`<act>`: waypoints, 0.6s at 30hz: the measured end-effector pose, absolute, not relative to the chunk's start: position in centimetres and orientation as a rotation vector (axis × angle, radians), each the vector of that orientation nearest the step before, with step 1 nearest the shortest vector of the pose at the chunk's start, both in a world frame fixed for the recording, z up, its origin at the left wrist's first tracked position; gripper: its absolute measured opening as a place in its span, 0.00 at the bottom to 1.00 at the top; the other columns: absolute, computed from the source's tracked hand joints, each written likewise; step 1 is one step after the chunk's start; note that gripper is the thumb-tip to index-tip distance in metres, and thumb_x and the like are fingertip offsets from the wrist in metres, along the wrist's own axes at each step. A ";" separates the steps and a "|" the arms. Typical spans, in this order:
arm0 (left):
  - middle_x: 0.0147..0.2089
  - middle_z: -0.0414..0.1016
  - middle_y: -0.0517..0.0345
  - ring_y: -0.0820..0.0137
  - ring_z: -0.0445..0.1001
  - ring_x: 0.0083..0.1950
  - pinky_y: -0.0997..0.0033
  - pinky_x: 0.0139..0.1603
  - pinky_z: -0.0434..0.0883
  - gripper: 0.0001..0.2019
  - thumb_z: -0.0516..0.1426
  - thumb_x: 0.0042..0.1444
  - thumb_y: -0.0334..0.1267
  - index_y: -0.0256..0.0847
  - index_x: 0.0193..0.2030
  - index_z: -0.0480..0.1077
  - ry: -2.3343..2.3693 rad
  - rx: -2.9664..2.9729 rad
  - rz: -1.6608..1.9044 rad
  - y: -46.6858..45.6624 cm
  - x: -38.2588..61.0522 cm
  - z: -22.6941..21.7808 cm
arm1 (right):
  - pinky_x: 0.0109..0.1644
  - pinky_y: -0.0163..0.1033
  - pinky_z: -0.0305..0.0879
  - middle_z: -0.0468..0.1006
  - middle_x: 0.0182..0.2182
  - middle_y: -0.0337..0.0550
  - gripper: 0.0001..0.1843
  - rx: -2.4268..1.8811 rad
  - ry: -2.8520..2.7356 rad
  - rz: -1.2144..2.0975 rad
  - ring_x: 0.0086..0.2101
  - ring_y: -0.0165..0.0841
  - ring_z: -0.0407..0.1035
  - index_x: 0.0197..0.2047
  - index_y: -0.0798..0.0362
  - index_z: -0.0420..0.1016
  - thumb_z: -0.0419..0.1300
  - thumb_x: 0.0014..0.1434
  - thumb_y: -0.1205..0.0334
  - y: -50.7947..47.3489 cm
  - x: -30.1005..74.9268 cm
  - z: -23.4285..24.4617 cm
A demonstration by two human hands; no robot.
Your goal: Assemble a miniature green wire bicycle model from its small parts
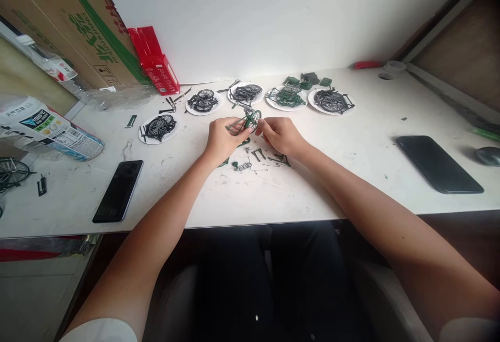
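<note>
Over the middle of the white table, my left hand [223, 137] is closed on a small green model bicycle [250, 118], its thumb against the frame. A spoked green wheel sits at the bicycle's right end. My right hand [279, 133] has its fingers pinched together at that wheel's edge; whether a small part is between the fingertips I cannot make out. Just below the hands lie loose model parts: a green U-shaped piece [258, 154], a silvery rack-like piece [245, 167], a dark green frame piece [279, 160] and several thin pins.
Paper plates with black wheels and parts [158, 127] and a plate of green parts [286, 97] stand along the back. One phone [118, 191] lies left, another phone [439, 163] right. A red box [156, 65], a cardboard box [74, 24] and a plastic package [50, 125] are at the left.
</note>
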State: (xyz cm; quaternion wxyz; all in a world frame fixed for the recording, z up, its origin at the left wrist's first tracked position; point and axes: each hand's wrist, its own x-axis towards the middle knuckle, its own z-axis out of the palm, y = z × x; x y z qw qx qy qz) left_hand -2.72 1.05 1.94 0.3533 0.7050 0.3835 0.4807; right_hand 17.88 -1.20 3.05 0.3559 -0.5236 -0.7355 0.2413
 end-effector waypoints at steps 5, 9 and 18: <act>0.39 0.86 0.51 0.65 0.83 0.39 0.69 0.41 0.80 0.11 0.71 0.55 0.43 0.37 0.38 0.83 1.003 1.802 1.271 1.2 -2.7 1.8 | 0.33 0.40 0.56 0.74 0.25 0.40 0.21 -1.360 -1.846 0.483 0.26 0.32 0.62 0.37 0.53 0.77 0.62 0.70 0.42 -1.1 17.8 3.0; 0.38 0.85 0.51 0.65 0.83 0.38 0.69 0.40 0.79 0.11 0.71 0.55 0.43 0.37 0.37 0.82 0.998 1.808 1.248 1.1 -2.6 1.8 | 0.34 0.40 0.57 0.74 0.24 0.42 0.27 -1.343 -1.864 0.502 0.26 0.33 0.62 0.31 0.52 0.74 0.57 0.73 0.39 -1.0 17.9 3.0; 0.38 0.86 0.51 0.65 0.82 0.38 0.70 0.40 0.78 0.09 0.69 0.57 0.42 0.37 0.38 0.82 1.085 1.848 1.327 1.1 -2.6 1.5 | 0.35 0.40 0.58 0.76 0.26 0.40 0.14 -1.389 -1.781 0.503 0.27 0.33 0.66 0.43 0.53 0.79 0.64 0.70 0.49 -1.1 17.6 2.9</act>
